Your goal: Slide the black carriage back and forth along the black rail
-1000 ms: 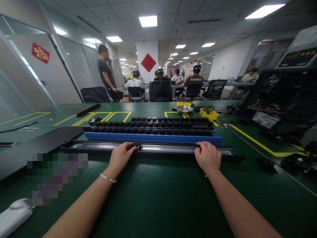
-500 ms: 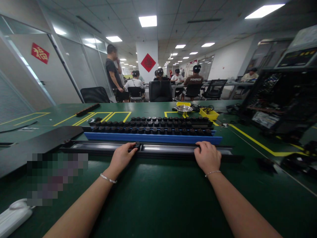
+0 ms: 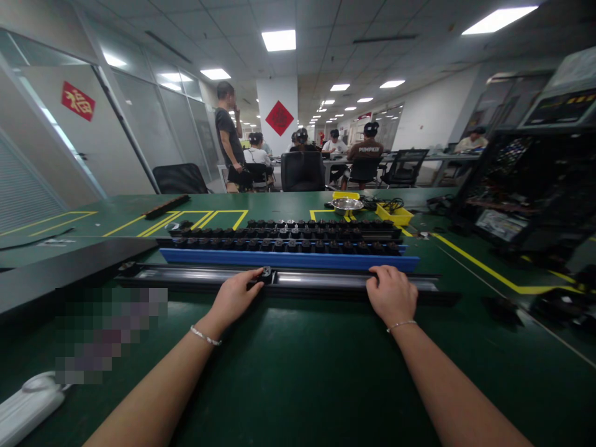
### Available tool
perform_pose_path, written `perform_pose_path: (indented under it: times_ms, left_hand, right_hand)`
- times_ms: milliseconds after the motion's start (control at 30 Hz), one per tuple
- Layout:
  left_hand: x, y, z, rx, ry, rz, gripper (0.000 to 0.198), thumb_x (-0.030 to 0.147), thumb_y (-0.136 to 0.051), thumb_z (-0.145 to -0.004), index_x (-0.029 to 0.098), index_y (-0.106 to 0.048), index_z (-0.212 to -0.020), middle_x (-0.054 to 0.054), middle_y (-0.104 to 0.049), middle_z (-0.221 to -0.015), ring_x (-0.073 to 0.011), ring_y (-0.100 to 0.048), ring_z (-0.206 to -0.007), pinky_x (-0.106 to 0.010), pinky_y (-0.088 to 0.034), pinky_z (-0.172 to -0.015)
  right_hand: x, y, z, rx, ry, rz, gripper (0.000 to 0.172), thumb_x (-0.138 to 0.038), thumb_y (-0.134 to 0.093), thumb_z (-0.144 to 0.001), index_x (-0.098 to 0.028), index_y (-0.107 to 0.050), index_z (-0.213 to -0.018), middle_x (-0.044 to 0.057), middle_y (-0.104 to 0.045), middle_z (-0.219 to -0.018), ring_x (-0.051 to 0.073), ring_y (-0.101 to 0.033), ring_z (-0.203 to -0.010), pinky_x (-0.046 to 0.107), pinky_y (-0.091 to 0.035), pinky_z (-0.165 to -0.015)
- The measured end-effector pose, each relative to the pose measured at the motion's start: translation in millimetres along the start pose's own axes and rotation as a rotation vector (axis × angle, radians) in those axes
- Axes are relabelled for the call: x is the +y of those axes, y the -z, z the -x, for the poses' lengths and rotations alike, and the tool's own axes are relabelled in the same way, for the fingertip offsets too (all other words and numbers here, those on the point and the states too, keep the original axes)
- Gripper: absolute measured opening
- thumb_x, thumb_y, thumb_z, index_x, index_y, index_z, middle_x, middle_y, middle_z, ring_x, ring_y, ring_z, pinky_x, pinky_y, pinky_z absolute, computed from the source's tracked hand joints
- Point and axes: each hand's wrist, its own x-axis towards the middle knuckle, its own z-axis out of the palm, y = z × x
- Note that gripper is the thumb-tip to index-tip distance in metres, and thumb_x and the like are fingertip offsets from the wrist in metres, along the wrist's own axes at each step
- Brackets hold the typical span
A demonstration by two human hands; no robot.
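Across the green table lies a long black rail with a shiny metallic channel. My left hand pinches a small black module between thumb and fingers, and this sits in the channel near the rail's middle. Toward the right part of the rail, my right hand is wrapped over it, fingers on the far edge; the fingertips are partly hidden. Another black module is at the rail's left end. Just behind runs a blue rail, with rows of several similar black modules beyond its front wall.
A metal bowl and a yellow bin with cables stand at the back. On the right is a black rack. A dark panel and a white power strip lie left. Several people are across the room.
My left hand has moved slightly right along the rail, and the small black module has shifted right with it. My right hand stays put. A standing person has moved right.
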Motion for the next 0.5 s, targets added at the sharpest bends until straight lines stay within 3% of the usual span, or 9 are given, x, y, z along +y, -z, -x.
perform_pose_path:
  times_ms: [167, 500]
  left_hand:
    - [1.9, -0.6, 0.5, -0.044, -0.059, 0.015, 0.045, 0.033, -0.052, -0.081, 0.022, -0.052, -0.125, -0.004, -0.065, -0.114, -0.0197, -0.061, -0.102, -0.034, -0.046, -0.091]
    - [1.7, -0.4, -0.8, 0.028, -0.118, -0.015, 0.036, 0.034, -0.048, -0.084, 0.025, -0.059, -0.117, -0.004, -0.065, -0.111, -0.0199, -0.055, -0.105, -0.037, -0.043, -0.095]
  right_hand:
    - [-0.1, 0.1, 0.1, -0.002, 0.002, -0.004, 0.028, -0.022, -0.043, -0.08, -0.02, -0.064, -0.098, 0.006, -0.061, -0.105, 0.02, -0.049, -0.093, 0.033, -0.028, -0.071]
    - [-0.1, 0.8, 0.2, -0.002, 0.004, -0.011, 0.029, -0.021, -0.044, -0.078, -0.02, -0.065, -0.098, 0.007, -0.06, -0.105, 0.02, -0.048, -0.093, 0.033, -0.031, -0.071]
